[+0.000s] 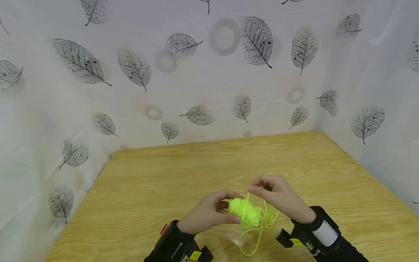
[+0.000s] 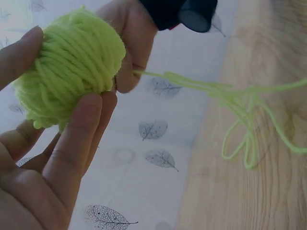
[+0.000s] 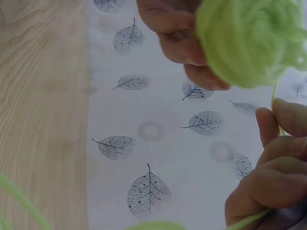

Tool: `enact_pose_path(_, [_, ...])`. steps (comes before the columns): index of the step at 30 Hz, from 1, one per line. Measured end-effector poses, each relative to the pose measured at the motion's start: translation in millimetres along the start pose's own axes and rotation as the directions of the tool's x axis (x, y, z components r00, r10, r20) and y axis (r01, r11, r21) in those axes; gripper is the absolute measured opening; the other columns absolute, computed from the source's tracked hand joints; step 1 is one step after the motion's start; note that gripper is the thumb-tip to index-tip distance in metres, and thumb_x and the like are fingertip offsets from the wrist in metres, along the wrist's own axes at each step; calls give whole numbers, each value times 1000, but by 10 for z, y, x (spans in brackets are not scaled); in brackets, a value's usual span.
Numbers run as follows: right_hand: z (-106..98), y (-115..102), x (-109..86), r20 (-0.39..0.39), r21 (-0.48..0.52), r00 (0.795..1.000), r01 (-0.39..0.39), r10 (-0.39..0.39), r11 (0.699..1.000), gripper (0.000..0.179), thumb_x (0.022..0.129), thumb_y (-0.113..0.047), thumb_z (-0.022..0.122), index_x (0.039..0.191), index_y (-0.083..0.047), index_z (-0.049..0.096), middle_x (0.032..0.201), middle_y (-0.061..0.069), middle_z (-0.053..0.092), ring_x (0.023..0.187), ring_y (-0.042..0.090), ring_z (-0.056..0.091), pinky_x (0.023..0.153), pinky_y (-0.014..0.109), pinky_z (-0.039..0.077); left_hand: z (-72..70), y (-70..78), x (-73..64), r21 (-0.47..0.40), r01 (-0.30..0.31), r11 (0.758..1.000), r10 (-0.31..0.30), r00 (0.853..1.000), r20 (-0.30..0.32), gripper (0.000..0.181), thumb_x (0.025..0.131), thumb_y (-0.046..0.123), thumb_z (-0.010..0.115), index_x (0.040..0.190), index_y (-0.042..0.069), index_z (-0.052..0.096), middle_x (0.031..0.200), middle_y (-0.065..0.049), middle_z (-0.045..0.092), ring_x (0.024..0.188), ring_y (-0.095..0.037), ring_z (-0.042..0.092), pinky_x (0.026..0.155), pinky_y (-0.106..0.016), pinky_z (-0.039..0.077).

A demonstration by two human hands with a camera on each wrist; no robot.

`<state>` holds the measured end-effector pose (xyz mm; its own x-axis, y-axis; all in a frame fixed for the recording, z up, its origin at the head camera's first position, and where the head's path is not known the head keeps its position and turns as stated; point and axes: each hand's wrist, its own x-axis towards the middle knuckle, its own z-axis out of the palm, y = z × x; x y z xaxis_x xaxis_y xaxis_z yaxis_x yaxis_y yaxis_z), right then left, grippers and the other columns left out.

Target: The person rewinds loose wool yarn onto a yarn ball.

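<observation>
A ball of neon yellow-green yarn [image 1: 244, 211] is gripped between the thumb and fingers of my left hand [image 1: 212, 213]. Its wound strands show close up in the left wrist view, with the fingertips [image 2: 86, 108] pressed against its side. To the right of the ball, my right hand [image 1: 278, 193] pinches a single strand [image 3: 275, 96] that runs up from the ball. Slack yarn [image 1: 256, 242] hangs in loose loops below both hands, and in the left wrist view the loops [image 2: 247, 129] appear over the wood.
Beneath the hands is a wooden table [image 1: 170, 182]. White curtain [image 1: 203, 80] printed with dark leaves surrounds its back and both sides. Black wrist bands with small cameras [image 1: 284, 238] sit on both forearms.
</observation>
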<state>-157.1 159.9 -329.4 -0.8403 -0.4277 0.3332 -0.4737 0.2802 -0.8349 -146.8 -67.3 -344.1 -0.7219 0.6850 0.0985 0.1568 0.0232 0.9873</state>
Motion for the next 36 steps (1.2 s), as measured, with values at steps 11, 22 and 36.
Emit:
enact_pose_path(11, [237,182,21,89,138,995,35,-47,990,16,94,2,46,93,4,62,63,-5,48,50,2,38,44,19,36,3,116,-26,-292,-46,955,-17,977,-212,50,85,7,65,127,0,40,127,-14,45,106,-22,54,84,-29,50])
enact_pose_path(22, [371,74,-28,201,-74,965,186,-168,980,19,96,-13,50,96,-7,68,56,-10,47,44,-5,31,41,15,33,12,40,41,-72,-88,993,44,883,-467,51,82,16,69,124,4,45,124,-16,46,105,-27,53,83,-33,50])
enact_pose_path(36, [164,-147,-96,140,-85,962,249,-236,965,12,91,-8,57,86,-17,65,56,-10,41,47,-3,30,43,13,30,-42,-150,81,175,2,985,74,904,-421,47,80,14,71,122,7,51,122,-10,51,104,-24,54,82,-35,52])
